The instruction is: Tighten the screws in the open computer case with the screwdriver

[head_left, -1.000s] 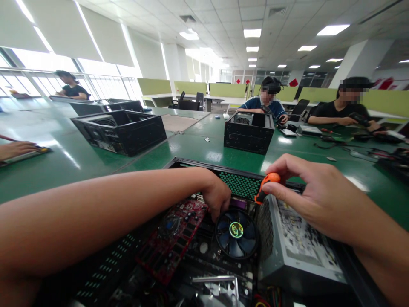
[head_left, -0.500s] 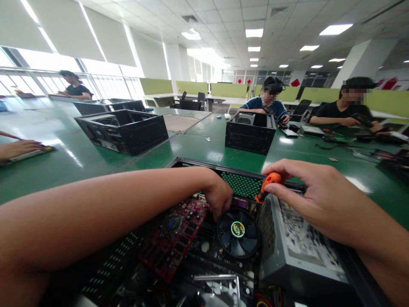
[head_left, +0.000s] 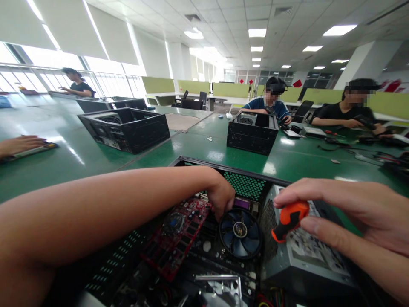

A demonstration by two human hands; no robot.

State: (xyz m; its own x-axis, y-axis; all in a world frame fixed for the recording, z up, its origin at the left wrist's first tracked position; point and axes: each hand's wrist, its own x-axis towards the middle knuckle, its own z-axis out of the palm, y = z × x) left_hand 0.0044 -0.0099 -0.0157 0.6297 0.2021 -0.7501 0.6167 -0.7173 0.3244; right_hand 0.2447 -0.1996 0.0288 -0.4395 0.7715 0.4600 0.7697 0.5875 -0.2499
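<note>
My right hand [head_left: 345, 213] grips the orange and black handle of a screwdriver [head_left: 292, 217] between thumb and fingers, above the grey power supply [head_left: 277, 260]; no shaft shows. My left hand [head_left: 222, 196] reaches down into the open computer case [head_left: 198, 162], fingers curled and closed. Its fingertips are hidden between the red graphics card [head_left: 183, 232] and the black cooling fan [head_left: 240, 232], so what they hold cannot be made out. The graphics card lies tilted under my left forearm. A metal bracket [head_left: 220, 279] is at the near side of the case.
Two black cases [head_left: 128, 132] [head_left: 252, 132] stand farther back on the green table [head_left: 194, 149]. Another person's hand [head_left: 25, 145] rests on a board at the left. Two people [head_left: 268, 100] [head_left: 348, 111] work across the table among cables and parts [head_left: 367, 145]; another person [head_left: 76, 83] sits far left.
My right hand has moved right, down and closer with the screwdriver, away from the case's back panel to above the power supply. My left hand stays beside the fan.
</note>
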